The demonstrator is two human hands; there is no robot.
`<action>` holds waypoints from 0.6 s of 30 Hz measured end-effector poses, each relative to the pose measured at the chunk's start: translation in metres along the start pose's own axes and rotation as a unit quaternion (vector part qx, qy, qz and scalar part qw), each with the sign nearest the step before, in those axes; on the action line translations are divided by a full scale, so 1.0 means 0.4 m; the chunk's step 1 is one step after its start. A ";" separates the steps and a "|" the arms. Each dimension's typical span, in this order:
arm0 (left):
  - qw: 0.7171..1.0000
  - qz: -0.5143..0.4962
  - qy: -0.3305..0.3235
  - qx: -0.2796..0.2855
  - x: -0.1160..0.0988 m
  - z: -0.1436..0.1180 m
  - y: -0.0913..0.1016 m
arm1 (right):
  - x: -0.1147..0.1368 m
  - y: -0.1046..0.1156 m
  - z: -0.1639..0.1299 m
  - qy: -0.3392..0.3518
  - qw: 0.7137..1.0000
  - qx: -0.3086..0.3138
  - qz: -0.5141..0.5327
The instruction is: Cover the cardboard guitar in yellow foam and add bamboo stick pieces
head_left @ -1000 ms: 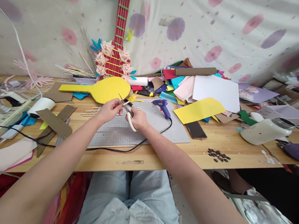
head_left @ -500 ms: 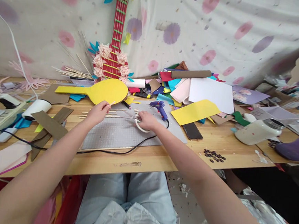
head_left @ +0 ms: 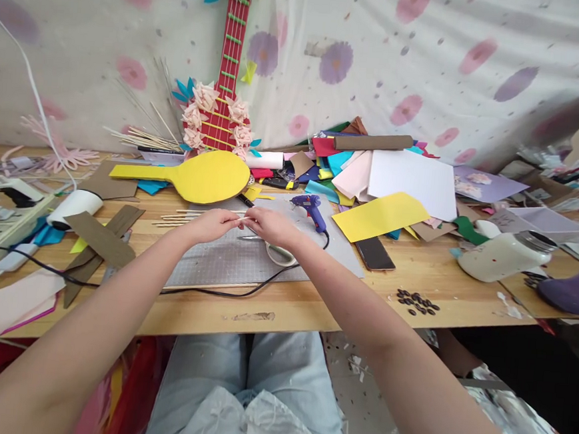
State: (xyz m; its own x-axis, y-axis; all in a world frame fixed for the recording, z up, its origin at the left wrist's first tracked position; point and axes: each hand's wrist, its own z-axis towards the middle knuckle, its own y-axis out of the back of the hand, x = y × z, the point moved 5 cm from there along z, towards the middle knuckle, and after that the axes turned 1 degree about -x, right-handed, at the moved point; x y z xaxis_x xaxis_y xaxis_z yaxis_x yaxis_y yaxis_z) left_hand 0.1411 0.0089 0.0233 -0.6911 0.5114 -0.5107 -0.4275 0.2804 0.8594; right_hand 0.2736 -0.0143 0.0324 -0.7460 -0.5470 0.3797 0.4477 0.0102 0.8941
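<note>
My left hand (head_left: 212, 225) and my right hand (head_left: 271, 226) meet above a grey cutting mat (head_left: 226, 259) at the middle of the wooden table (head_left: 307, 305). Both pinch a small thin pale stick (head_left: 243, 219) between their fingertips. A pair of white-handled scissors (head_left: 275, 250) lies flat on the mat just under my right hand. Several thin wooden sticks (head_left: 176, 218) lie on the table left of my left hand. A blue glue gun (head_left: 313, 209) rests on the mat's far right corner, and its black cord (head_left: 223, 291) runs along the mat's near edge.
A yellow paddle-shaped cutout (head_left: 202, 175) lies behind the mat, with a red paper guitar (head_left: 223, 98) propped against the cloth wall. Coloured paper sheets (head_left: 403, 179) pile at right, beside a black phone (head_left: 375, 253), a white jar (head_left: 504, 255) and dark seeds (head_left: 417, 302). Brown card strips (head_left: 100, 239) and power strips lie left.
The scissors were in my right hand a second ago and now lie on the mat. My left hand reached to the sticks, then both hands came together on a small stick.
</note>
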 end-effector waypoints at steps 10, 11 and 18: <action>0.974 0.179 0.118 -0.073 0.004 -0.001 -0.006 | -0.054 -0.091 0.036 -0.140 0.987 -0.020 0.081; 0.972 0.185 0.129 -0.070 0.003 0.000 -0.007 | -0.055 -0.094 0.038 -0.152 0.984 -0.021 0.086; 0.960 0.212 0.166 -0.070 -0.009 0.002 -0.015 | -0.055 -0.111 0.044 -0.200 0.975 -0.019 0.091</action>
State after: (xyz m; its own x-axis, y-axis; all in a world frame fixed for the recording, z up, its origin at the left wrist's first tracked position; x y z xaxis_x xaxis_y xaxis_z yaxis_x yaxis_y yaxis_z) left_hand 0.1465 0.0060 0.0201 -0.9584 0.2611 -0.1154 -0.1247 -0.0193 0.9920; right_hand 0.2614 0.0119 -0.0113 -0.7812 -0.1693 0.6009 0.6034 0.0421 0.7963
